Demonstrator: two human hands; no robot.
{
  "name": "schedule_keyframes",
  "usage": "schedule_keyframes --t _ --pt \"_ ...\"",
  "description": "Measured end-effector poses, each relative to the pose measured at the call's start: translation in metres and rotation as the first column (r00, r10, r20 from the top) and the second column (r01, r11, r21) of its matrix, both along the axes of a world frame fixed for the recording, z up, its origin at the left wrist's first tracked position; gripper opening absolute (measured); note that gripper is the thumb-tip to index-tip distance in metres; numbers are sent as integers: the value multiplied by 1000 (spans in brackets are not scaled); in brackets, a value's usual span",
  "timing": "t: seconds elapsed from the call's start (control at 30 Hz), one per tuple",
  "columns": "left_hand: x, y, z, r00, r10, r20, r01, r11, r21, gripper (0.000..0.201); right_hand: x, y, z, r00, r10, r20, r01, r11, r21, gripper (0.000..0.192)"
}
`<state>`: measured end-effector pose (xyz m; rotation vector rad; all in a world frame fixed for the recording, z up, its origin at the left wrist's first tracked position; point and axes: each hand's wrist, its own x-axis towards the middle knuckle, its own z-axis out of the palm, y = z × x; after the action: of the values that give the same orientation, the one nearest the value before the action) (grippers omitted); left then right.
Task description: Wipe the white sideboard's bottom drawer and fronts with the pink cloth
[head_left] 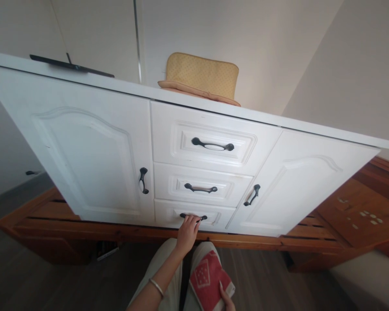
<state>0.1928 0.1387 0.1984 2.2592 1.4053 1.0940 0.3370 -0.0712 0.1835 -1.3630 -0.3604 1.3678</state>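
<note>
My left hand [187, 231], with a bangle on its wrist, has its fingers wrapped round the dark handle [203, 218] of the bottom drawer [218, 216]. That drawer sits flush in the white cabinet [84, 151]. Low in the view, my right hand [227, 299] grips a folded red cloth [210, 276] with a pale pattern, over my right knee. Only the thumb and part of this hand show. Above are the closed middle drawer [162, 183] and top drawer [164, 129].
Cabinet doors with dark handles flank the drawers. On the cabinet top stand a yellow dotted fabric-covered object [202, 75] and a flat black device [71, 65]. A slatted wooden bench [132, 233] supports the cabinet. A beige rounded surface [369, 280] is at lower right.
</note>
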Motion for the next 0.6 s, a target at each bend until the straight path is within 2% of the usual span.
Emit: schedule_keyframes --t 0.1,0.3,0.47,0.6 --pt "0 -2 -2 1000 -7 14 7 1000 17 27 2 2 -7 998 -34 -55 33 999 -10 68" --pt "-3 -7 -4 998 -39 44 38 999 27 40 7 8 -30 962 -132 -238 119 990 -69 48" --pt "-2 -7 -1 997 -38 69 38 999 -7 32 8 13 -46 942 -180 -283 150 981 -125 54" --pt "-4 -7 6 998 -44 35 46 997 -58 32 8 15 -50 931 -210 -299 178 975 -132 56"
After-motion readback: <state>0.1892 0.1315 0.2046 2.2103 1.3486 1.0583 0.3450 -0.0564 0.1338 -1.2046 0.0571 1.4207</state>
